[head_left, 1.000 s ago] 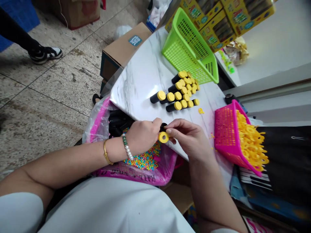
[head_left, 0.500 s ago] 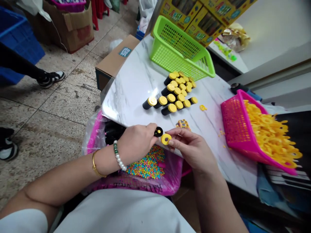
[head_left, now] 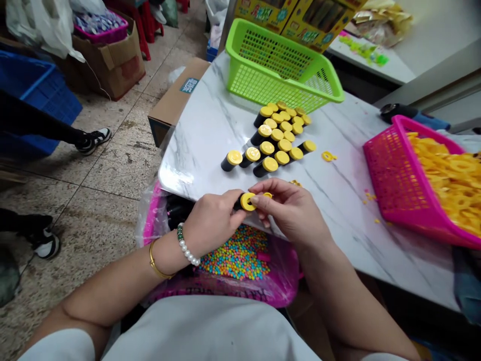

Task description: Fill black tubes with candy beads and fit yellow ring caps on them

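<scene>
My left hand (head_left: 216,218) is closed around a small black tube (head_left: 237,203), most of which it hides. Against the tube's end sits a yellow ring-shaped cap (head_left: 246,202), its middle hole partly covered by my right thumb. My right hand (head_left: 287,208) pinches this cap between thumb and fingers. Beyond my hands, several black tubes with yellow caps (head_left: 269,165) stand grouped on the marbled table (head_left: 195,145). Below my wrists, a pink plastic-lined basket (head_left: 289,281) holds many small coloured beads (head_left: 235,260) and, at its left, more black tubes (head_left: 176,208).
A green basket (head_left: 259,90) stands at the table's back before yellow boxes (head_left: 313,22). At right, a pink basket (head_left: 391,170) is heaped with yellow rings (head_left: 447,170). One yellow ring (head_left: 328,156) lies loose. On the left are a carton (head_left: 176,95) and another person's leg (head_left: 45,118).
My right hand has brought the yellow cap leftward onto the black tube's end, which was uncovered before. The view has shifted slightly.
</scene>
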A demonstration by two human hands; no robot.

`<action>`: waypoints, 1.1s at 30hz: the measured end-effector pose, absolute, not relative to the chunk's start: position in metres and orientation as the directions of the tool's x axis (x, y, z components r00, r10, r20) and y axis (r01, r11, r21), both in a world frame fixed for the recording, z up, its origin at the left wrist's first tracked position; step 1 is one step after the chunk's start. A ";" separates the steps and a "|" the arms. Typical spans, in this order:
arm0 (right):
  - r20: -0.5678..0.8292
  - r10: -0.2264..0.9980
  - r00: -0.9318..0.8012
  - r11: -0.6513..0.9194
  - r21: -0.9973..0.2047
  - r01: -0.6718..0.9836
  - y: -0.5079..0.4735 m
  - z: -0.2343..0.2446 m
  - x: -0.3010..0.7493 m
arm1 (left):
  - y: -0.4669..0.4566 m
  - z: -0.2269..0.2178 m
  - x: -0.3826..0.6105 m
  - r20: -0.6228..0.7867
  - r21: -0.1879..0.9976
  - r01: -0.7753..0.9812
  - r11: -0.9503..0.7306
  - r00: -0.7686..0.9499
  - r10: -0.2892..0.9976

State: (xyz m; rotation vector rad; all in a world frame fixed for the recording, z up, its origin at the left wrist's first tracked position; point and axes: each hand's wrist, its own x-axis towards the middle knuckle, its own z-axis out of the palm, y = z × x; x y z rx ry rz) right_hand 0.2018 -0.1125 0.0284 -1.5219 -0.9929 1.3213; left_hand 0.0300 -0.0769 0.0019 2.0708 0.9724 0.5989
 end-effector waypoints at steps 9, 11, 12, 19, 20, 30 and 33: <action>-0.333 0.935 0.121 -0.336 -0.942 0.002 -0.109 0.025 0.203 | -0.076 0.001 0.028 0.091 0.838 0.385 -0.388 0.601 0.794; -0.342 0.934 0.105 -0.345 -0.939 0.012 -0.109 0.024 0.202 | -0.076 0.004 0.028 0.084 0.862 0.355 -0.361 0.603 0.793; -0.346 0.933 0.098 -0.349 -0.937 0.013 -0.110 0.024 0.202 | -0.076 0.007 0.027 0.065 0.884 0.332 -0.328 0.608 0.791; -0.271 0.954 0.131 -0.279 -0.959 0.051 -0.115 0.023 0.195 | -0.076 0.016 0.028 -0.032 0.969 0.212 -0.129 0.622 0.782; -0.247 0.958 0.145 -0.259 -0.963 0.072 -0.115 0.024 0.194 | -0.076 0.016 0.029 -0.024 0.966 0.217 -0.140 0.616 0.787; -0.278 0.950 0.143 -0.293 -0.951 0.096 -0.114 0.026 0.192 | -0.084 0.008 0.042 -0.006 0.984 0.162 -0.073 0.441 0.898; -0.256 0.957 0.138 -0.276 -0.950 0.145 -0.116 0.024 0.191 | -0.082 0.005 0.042 -0.187 0.982 0.119 0.147 0.496 0.848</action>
